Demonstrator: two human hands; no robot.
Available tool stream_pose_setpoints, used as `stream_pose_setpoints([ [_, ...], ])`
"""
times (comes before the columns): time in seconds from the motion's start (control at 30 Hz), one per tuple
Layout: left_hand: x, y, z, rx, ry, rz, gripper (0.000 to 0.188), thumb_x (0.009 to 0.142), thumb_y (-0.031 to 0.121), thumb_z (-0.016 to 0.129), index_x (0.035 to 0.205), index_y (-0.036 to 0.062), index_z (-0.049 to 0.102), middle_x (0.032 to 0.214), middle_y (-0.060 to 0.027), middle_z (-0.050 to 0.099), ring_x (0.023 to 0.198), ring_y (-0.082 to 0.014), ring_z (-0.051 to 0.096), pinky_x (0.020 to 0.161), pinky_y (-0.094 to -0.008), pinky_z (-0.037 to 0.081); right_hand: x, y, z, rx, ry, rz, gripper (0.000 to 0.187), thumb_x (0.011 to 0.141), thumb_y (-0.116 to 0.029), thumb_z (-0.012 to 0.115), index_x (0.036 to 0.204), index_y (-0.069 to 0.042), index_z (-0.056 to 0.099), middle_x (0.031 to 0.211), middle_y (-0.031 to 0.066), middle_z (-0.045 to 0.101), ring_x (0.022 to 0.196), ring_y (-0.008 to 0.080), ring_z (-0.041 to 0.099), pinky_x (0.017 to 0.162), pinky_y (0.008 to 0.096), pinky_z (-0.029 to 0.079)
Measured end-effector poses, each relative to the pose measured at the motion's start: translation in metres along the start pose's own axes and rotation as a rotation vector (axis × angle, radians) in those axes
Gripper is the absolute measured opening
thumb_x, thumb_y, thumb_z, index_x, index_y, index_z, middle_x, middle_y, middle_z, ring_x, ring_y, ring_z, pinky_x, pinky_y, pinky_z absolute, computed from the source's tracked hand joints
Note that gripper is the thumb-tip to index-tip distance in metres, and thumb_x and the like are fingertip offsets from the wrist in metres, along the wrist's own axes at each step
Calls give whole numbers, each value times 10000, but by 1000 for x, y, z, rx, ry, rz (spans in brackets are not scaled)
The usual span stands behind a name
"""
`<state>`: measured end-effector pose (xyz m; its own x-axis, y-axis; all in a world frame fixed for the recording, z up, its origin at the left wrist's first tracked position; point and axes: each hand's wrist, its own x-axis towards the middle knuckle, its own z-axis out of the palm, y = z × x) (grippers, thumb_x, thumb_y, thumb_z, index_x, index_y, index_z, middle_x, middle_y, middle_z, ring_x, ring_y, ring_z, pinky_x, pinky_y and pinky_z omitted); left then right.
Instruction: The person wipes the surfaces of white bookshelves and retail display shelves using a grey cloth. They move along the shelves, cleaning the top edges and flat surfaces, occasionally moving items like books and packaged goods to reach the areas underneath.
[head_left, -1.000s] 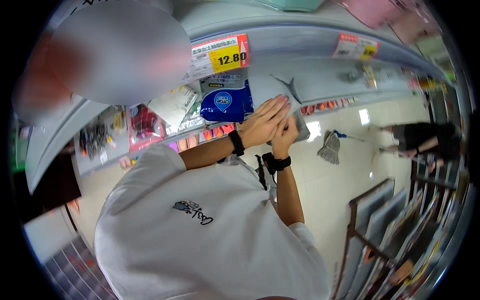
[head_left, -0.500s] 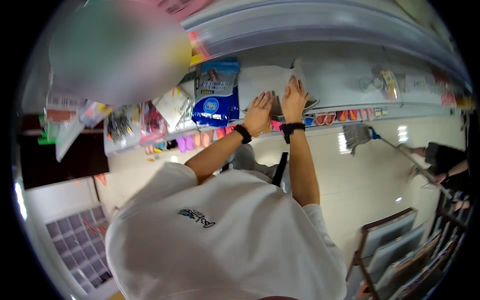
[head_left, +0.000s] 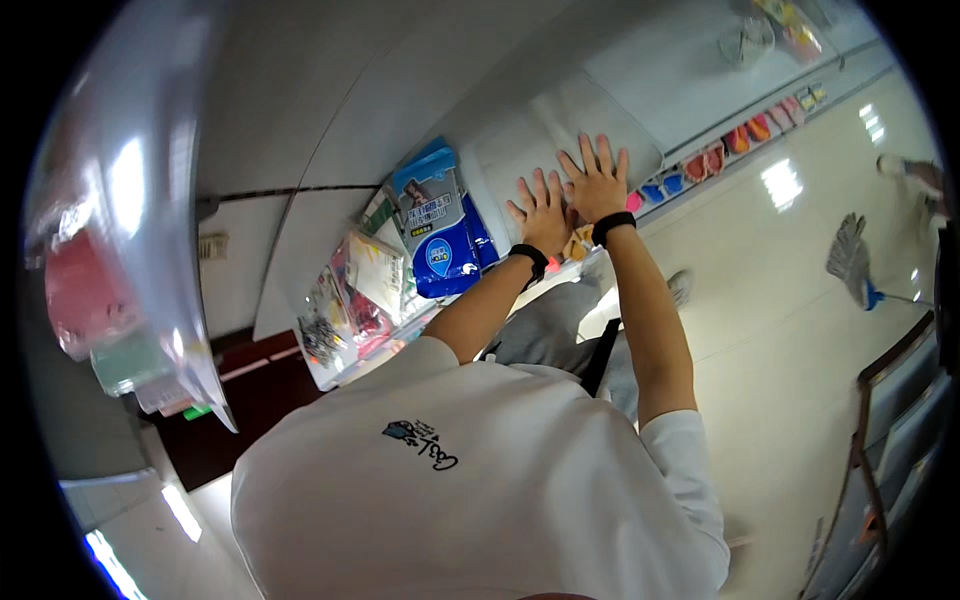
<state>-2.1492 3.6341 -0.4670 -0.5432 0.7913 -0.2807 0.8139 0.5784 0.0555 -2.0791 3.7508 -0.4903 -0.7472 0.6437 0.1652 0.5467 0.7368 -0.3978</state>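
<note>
While hands (head_left: 543,222) (head_left: 598,192) touch cloth (head_left: 545,130), blue packaging (head_left: 455,265) hides its contents.

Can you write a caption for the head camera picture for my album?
Left hand and right hand spread open on a pale sheet beside a blue packet on a shelf.

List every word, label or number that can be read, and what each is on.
Blue-and-grey packet: printed lettering; wording not copied here.
White shirt: dark lettering beside a small drawing; not copied.
Pale packet: any print too small to read.
Small beige tag: too blurred to read.
</note>
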Motion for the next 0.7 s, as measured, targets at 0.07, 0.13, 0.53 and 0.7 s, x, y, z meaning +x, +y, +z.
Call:
stream_pose_setpoints([
  [0.07, 13, -10, 8, 7, -38, 4, 751, 910, 335, 510, 1515, 53, 165, 1557, -270, 113, 1376, -608, 49, 1020, -770, 127, 9, -2, 8, 43, 22, 36, 527, 833, -410, 630, 1345, -364, 516, 1554, 56, 287, 1450, 333, 160, 1127, 640, 84],
  [0.13, 25, -52, 24, 82, 163, 47, 764, 911, 330, 508, 1518, 45, 142, 1531, -335, 97, 1342, -654, 54, 993, -795, 115, 29, -26, 0, 102, -64, 41, 521, 847, -429, 620, 1354, -400, 503, 1574, 55, 246, 1463, 329, 112, 1135, 631, 37],
  [0.53, 122, -119, -14, -8, -63, -31, 924, 868, 378, 588, 1530, 76, 19, 1546, -319, 50, 1329, -659, 96, 921, -802, 261, 139, -57, 23, 71, -478, 192, 472, 978, -573, 296, 1435, -478, 372, 1630, 15, 5, 1485, 305, -109, 1106, 609, -164],
  [0.7, 168, -202, -9, 288, 79, 154, 739, 931, 340, 466, 1508, 15, 139, 1519, -338, 122, 1327, -644, 130, 997, -768, 199, 174, -80, 11, 74, -413, 161, 489, 965, -585, 318, 1441, -481, 356, 1630, 3, 18, 1488, 295, -72, 1117, 596, -161],
])
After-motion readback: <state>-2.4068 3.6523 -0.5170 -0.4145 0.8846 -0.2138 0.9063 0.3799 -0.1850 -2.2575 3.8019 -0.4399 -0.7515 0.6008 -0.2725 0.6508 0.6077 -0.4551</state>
